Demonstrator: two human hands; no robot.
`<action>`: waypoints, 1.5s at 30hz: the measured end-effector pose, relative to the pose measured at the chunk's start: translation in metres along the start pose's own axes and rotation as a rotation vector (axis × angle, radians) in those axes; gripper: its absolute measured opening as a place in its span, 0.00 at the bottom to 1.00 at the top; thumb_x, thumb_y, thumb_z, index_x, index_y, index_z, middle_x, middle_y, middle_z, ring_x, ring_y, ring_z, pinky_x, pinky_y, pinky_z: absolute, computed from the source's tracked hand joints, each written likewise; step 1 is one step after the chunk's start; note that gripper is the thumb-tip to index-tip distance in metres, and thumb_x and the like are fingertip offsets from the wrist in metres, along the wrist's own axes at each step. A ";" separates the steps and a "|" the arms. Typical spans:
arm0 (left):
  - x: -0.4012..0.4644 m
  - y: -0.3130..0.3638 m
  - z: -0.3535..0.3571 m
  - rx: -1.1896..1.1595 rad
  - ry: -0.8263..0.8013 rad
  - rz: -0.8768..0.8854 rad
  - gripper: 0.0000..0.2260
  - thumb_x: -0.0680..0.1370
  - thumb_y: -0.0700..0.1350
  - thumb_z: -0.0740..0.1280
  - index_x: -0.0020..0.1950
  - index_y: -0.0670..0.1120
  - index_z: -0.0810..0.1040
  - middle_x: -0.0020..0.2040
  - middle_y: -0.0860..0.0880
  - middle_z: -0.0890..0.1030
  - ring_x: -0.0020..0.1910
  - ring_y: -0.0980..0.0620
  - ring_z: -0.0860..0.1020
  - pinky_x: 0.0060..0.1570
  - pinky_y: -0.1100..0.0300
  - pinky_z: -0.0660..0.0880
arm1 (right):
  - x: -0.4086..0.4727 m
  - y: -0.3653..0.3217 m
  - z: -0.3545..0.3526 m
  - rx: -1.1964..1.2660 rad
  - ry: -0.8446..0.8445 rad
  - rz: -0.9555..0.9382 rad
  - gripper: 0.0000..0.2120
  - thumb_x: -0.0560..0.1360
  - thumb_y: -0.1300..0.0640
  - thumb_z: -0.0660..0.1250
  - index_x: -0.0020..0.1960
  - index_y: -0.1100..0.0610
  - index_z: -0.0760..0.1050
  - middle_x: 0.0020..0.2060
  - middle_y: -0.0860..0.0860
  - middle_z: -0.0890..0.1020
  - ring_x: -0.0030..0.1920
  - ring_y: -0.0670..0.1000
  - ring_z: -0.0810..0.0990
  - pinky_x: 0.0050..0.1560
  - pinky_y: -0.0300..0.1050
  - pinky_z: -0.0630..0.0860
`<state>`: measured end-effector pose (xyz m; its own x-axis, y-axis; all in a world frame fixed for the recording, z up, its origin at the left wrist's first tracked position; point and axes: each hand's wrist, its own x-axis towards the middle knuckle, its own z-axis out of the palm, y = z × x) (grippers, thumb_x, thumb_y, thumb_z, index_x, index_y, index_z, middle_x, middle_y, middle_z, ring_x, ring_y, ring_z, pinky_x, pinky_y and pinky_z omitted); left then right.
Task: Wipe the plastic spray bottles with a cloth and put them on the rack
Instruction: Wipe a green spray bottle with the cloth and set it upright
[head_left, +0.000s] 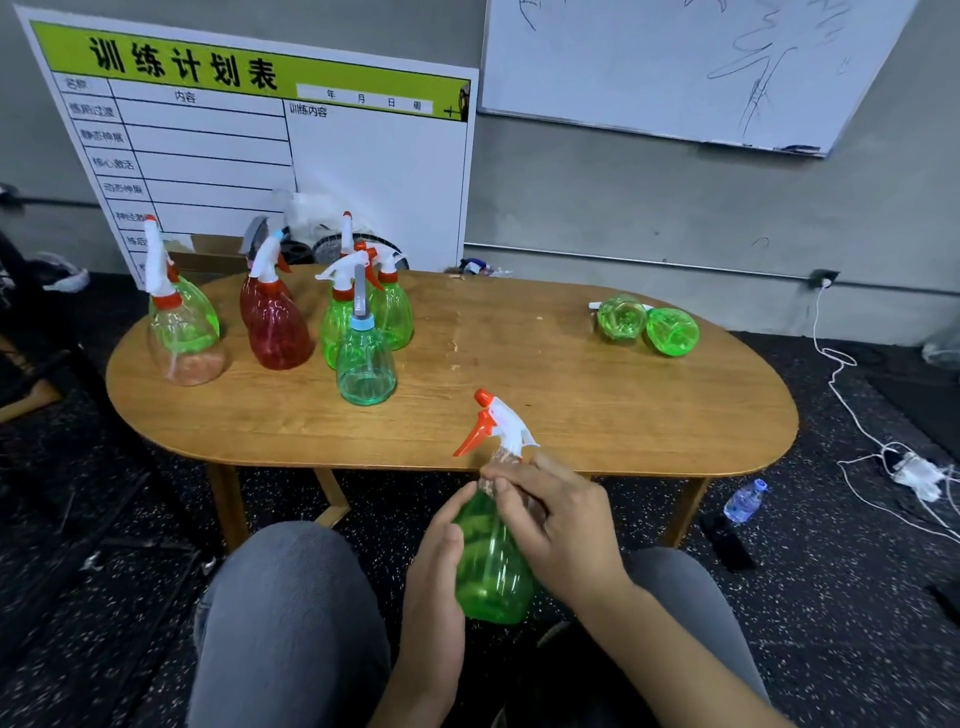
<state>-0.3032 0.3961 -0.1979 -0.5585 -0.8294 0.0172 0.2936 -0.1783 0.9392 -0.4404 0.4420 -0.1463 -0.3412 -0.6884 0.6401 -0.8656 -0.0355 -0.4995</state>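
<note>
Green spray bottle (491, 566) held upright above the lap, just off the table's (597, 415) near edge, white-and-orange trigger head pointing toward the table. Left hand (436, 582) cupped round the bottle's side, grip curled on it. Right hand (550, 514) pinching the bottle's neck with fingertips, grip closed there. Near the table's left edge, upright bottles in a cluster: clear one (182, 332), red one (275, 322), blue-capped one (366, 364), further green ones (387, 306). Toward the right far edge, two green bottles (647, 325) lying on their sides, touching.
</note>
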 end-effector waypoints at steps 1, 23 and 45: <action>0.000 -0.001 -0.001 -0.012 0.002 -0.002 0.22 0.83 0.54 0.60 0.75 0.51 0.77 0.70 0.48 0.82 0.69 0.45 0.81 0.67 0.41 0.75 | -0.004 -0.003 0.001 0.019 0.004 -0.006 0.12 0.82 0.48 0.65 0.58 0.48 0.86 0.38 0.42 0.76 0.32 0.42 0.74 0.31 0.40 0.73; 0.000 0.005 -0.003 0.048 -0.065 0.066 0.33 0.72 0.69 0.75 0.74 0.59 0.77 0.73 0.49 0.80 0.73 0.45 0.78 0.73 0.34 0.71 | 0.003 0.004 -0.007 0.049 -0.013 -0.144 0.11 0.82 0.52 0.68 0.59 0.51 0.87 0.38 0.38 0.68 0.33 0.40 0.70 0.33 0.35 0.68; -0.001 0.005 -0.003 -0.015 -0.075 -0.007 0.20 0.87 0.60 0.56 0.78 0.58 0.72 0.69 0.51 0.83 0.70 0.49 0.80 0.72 0.41 0.73 | -0.034 -0.011 -0.011 0.109 -0.107 -0.179 0.09 0.82 0.55 0.69 0.60 0.53 0.85 0.39 0.46 0.75 0.35 0.44 0.73 0.38 0.35 0.69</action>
<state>-0.2991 0.3948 -0.1942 -0.6167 -0.7864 0.0362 0.3004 -0.1926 0.9342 -0.4231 0.4744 -0.1561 -0.1400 -0.7368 0.6615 -0.8622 -0.2378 -0.4474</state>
